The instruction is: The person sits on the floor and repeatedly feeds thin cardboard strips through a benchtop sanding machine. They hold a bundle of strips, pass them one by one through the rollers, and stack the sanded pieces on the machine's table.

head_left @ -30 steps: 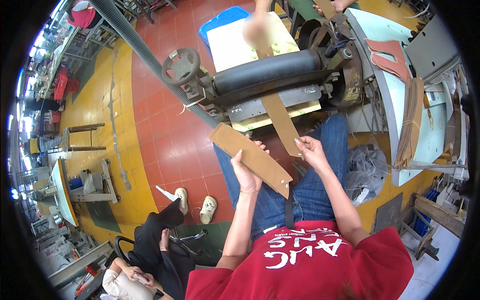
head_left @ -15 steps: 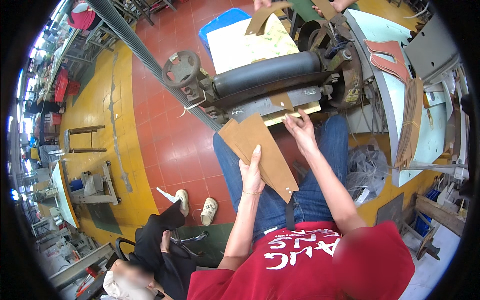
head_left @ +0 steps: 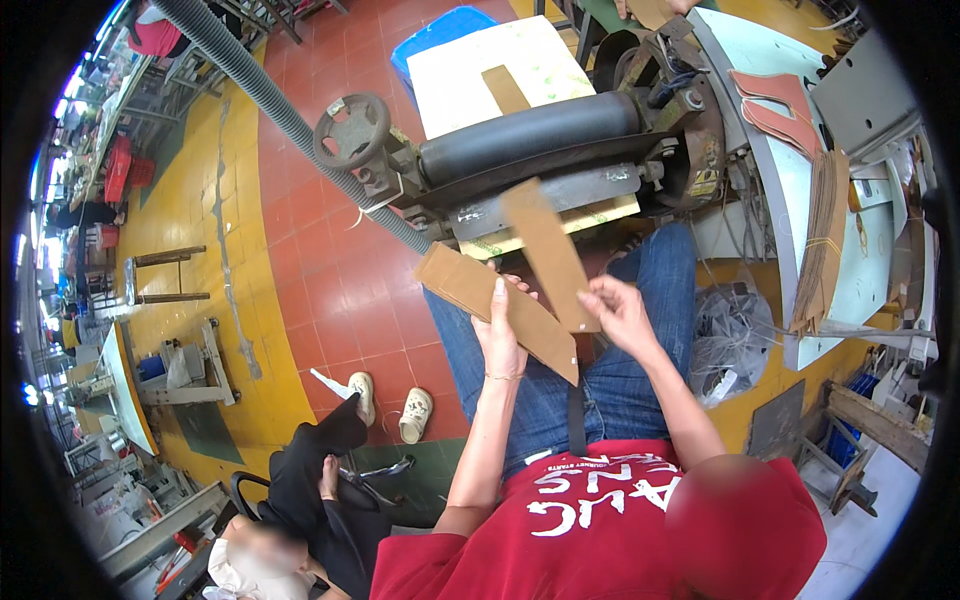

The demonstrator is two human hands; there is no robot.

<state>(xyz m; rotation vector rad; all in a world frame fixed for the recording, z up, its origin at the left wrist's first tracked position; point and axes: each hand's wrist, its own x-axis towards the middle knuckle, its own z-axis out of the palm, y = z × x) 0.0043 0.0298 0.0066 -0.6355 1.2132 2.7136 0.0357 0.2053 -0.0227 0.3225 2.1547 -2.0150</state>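
Right hand pinching a brown strip at its near end, the rest beyond the fingers, far end blurred, perhaps touching the metal plate, left hand clasping stacked brown pieces, thumb on top

tan strips matt, smooth, leather-like; black roller smooth, faintly sheened; metal handwheel dull; red floor tiles glossy.

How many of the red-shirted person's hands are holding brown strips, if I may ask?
2: the left hand grips a stack of brown strips; the right hand holds another strip, nearer the black roller. Neither hand is hidden, though overlapping strips can't be counted.
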